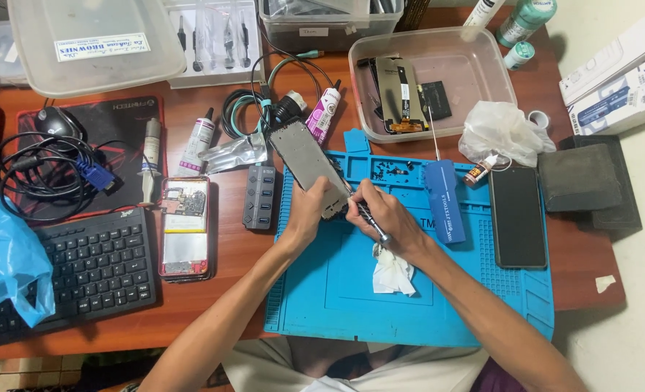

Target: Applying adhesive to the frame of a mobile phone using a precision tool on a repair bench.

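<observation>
Working over the blue mat [337, 290], the left hand [309, 212] grips a phone frame [306, 165] while the right hand [388, 218] pinches a metal tool [370, 219] at its lower end, likely needing steady pressure.

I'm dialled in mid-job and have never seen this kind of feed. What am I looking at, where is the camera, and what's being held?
There is no machine here: these are a person's two bare hands, filmed by one camera on their head looking down at a desk. The left hand holds a phone frame tilted above a blue mat. The right hand holds a thin metal tool against the frame's lower end. A crumpled tissue lies beneath. Nearby sit a black phone, an opened phone, a keyboard and a plastic tub of parts.
</observation>
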